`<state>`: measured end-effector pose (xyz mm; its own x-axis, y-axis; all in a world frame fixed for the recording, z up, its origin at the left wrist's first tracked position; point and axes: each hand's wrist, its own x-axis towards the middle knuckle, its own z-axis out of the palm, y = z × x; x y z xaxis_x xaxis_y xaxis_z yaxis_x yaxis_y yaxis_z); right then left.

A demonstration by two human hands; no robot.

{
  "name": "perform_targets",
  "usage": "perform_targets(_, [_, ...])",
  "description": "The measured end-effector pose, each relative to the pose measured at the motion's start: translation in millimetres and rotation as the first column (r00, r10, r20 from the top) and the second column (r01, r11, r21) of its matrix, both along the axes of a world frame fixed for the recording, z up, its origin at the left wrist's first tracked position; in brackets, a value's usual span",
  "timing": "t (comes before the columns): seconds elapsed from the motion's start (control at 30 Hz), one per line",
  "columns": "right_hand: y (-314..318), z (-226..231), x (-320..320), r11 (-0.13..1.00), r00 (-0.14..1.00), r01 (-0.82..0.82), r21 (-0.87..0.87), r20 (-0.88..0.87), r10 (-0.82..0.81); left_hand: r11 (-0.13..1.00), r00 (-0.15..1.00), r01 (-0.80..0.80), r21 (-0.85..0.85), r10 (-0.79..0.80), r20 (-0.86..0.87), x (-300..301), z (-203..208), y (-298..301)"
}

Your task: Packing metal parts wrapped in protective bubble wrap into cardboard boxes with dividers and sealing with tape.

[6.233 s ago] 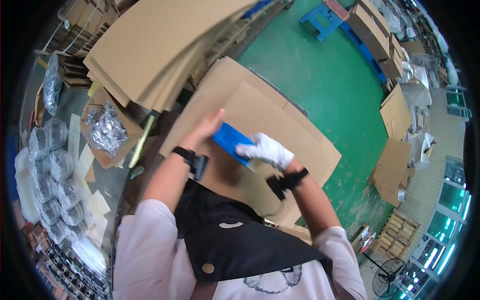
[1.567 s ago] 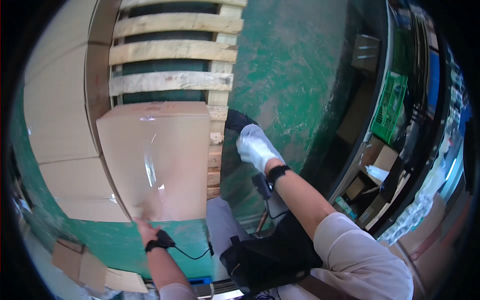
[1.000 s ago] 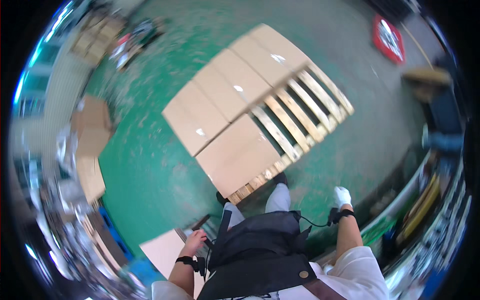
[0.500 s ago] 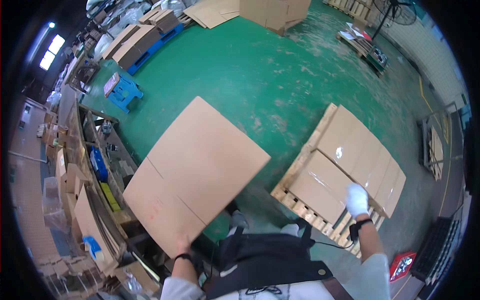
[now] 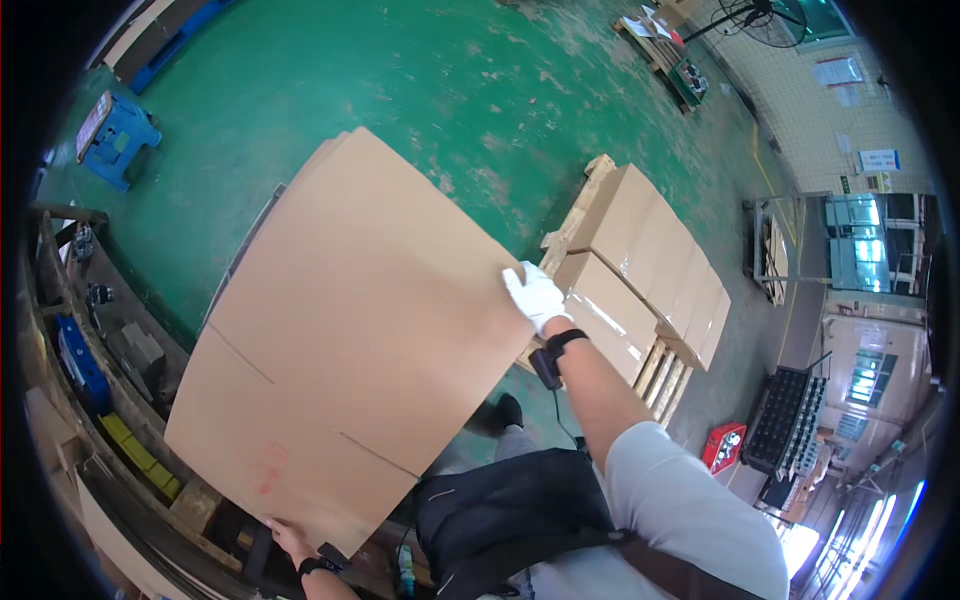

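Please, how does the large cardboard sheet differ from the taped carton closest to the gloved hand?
The cardboard sheet is flat, while the taped carton is a formed box. The sheet's face shows red print; the carton's top shows glossy clear tape. In this view, the sheet also looks bigger than the carton. Both are brown cardboard.

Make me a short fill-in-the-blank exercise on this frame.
1. The left hand is at the edge of a sheet made of ____.
2. The right hand wears a ____ glove.
3. The bin's colour is ____.
4. The pallet under the boxes is made of ____.

Missing words: cardboard; white; red; wood.
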<state>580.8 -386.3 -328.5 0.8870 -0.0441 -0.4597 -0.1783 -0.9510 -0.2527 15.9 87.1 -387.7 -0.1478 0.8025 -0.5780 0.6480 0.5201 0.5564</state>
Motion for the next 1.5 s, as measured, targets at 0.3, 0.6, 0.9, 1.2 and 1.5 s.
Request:
perform_targets(0.3, [-43, 140, 60, 0.994, 0.987, 0.057, -0.095, 0.155, -0.042, 0.982, 0.981, -0.187, 0.013, 0.188, -0.058, 54, 177, -62])
perform_targets(0.6, [-92, 222, 120, 0.499, 0.928, -0.011, 0.866, 0.194, -0.317, 0.917, 0.710, -0.283, 0.282, 0.003, 0.704, 51, 284, -116])
perform_targets(0.9, [-30, 376, 88, -0.126, 0.940, -0.341, 0.931, 0.337, -0.051, 0.764, 0.566, -0.476, 0.436, -0.114, 0.817, 122, 446, -133])
perform_targets(1.2, [-54, 445, 34, 0.556, 0.620, -0.785, 0.275, 0.355, 0.700, 0.938, 0.387, -0.287, 0.193, -0.070, 0.920, 229, 401, -139])
perform_targets(1.5, [17, 440, 75, 0.387, 0.229, -0.830, 0.402, -0.387, 0.893, 0.956, 0.508, -0.109, 0.273, -0.182, 0.842, 223, 429, -167])
